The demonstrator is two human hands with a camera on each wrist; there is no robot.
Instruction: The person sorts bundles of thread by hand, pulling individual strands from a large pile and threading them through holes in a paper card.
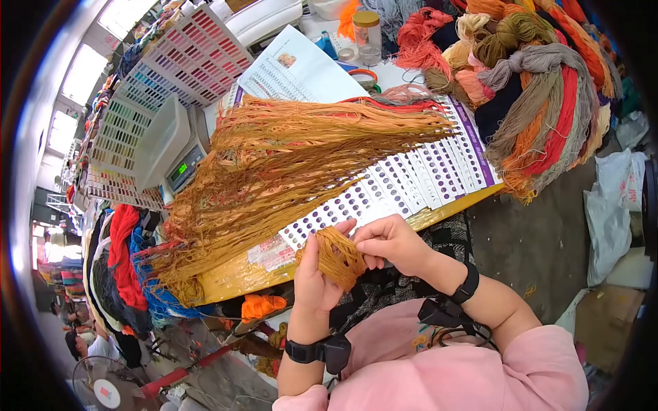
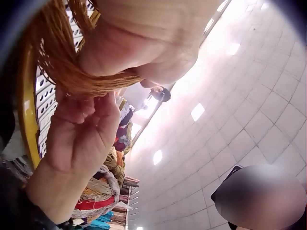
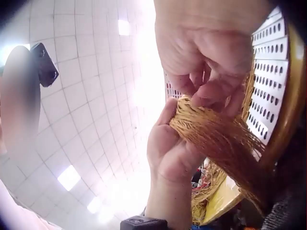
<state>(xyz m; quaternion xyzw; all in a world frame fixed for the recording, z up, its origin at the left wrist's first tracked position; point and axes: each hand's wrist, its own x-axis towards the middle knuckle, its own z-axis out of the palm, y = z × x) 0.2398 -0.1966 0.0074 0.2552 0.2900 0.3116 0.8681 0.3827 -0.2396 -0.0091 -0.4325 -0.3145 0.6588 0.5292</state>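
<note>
A hank of golden-brown yarn (image 1: pixel 336 259) is held up in front of the person's body, just off the near edge of the table. My left hand (image 1: pixel 315 282) grips it, with strands looped across the fingers and hanging down. In the right wrist view the yarn bundle (image 3: pixel 220 139) spreads from the left fingers toward the lower right. Curled, the fingers of my right hand (image 1: pixel 397 244) pinch strands at the upper end of the hank. The left wrist view shows the right fingertips (image 2: pixel 103 101) against the underside of the yarn.
Long orange-to-brown yarn strands (image 1: pixel 295 154) lie over white punched cards (image 1: pixel 384 188) on the yellow-edged table (image 1: pixel 236 277). A digital scale (image 1: pixel 186 168) and a colour chart (image 1: pixel 164 82) stand at the left. Mixed skeins (image 1: pixel 541 89) pile up at the right, near a lidded jar (image 1: pixel 368 41).
</note>
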